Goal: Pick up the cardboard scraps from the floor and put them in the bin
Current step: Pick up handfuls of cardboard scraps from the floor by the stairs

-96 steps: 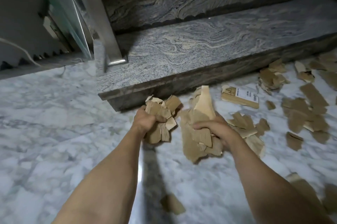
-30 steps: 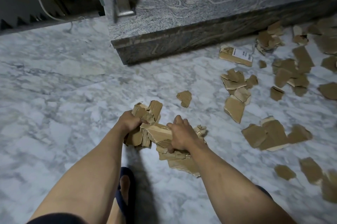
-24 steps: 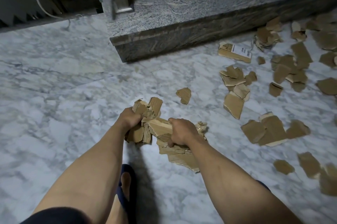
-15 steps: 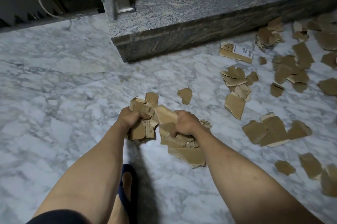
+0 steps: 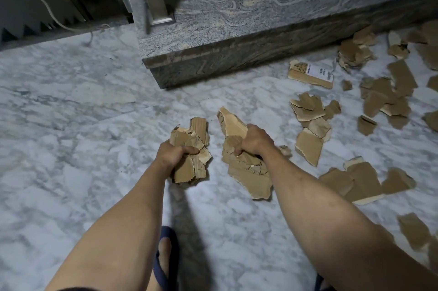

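We have separated the two bundles; left hand (image 5: 174, 154) and right hand (image 5: 256, 140) each clench cardboard scraps (image 5: 192, 155), ready for binning.

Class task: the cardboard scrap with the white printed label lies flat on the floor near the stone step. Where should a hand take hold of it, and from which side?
Grip the labelled scrap by its long near edge, coming from above on the open floor side. It lies flat, so fingers probably must slide under that free edge, thumb on top. Both hands are full now.
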A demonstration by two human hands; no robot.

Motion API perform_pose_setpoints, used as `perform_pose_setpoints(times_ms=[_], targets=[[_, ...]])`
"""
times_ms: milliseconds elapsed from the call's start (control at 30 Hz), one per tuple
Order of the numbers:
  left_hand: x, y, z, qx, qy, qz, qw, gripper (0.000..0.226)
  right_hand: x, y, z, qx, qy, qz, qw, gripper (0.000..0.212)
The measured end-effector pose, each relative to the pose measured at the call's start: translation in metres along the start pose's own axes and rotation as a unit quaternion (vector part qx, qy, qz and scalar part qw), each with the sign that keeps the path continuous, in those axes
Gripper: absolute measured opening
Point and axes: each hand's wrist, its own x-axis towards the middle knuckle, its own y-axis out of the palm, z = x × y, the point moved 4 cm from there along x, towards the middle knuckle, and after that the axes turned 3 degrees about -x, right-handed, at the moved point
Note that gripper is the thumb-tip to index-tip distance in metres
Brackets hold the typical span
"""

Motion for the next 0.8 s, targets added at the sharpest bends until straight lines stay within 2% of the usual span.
perform_pose_setpoints(times_ms=[133,200,300,433,600,700,800], targets=[[0.005,0.016,-0.003,0.005,0.002,0.016,1.0,0.045,0.001,0.002,-0.002,0.033,0.013,0.002,0.999,0.068],[0.006,0.026,-0.006,-0.001,0.003,0.028,1.0,0.046,0.005,0.001,-0.01,0.104,0.03,0.01,0.994,0.067],[0.006,0.045,-0.02,-0.011,0.005,0.052,0.999,0.043,0.011,-0.011,-0.031,0.289,0.078,-0.008,0.954,0.071],[-0.01,0.077,-0.062,-0.008,-0.001,0.096,0.995,0.05,-0.006,-0.051,-0.05,0.443,0.111,-0.028,0.889,0.087],[-0.096,0.11,-0.151,0.067,-0.008,0.181,0.981,0.045,-0.118,-0.145,-0.053,0.527,0.142,-0.036,0.837,0.081],[-0.179,0.129,-0.219,0.124,0.004,0.24,0.963,0.041,-0.209,-0.213,-0.058,0.561,0.168,-0.076,0.807,0.092],[-0.277,0.15,-0.286,0.174,0.014,0.302,0.937,0.039,-0.316,-0.278,-0.059,0.592,0.183,-0.114,0.777,0.079]])
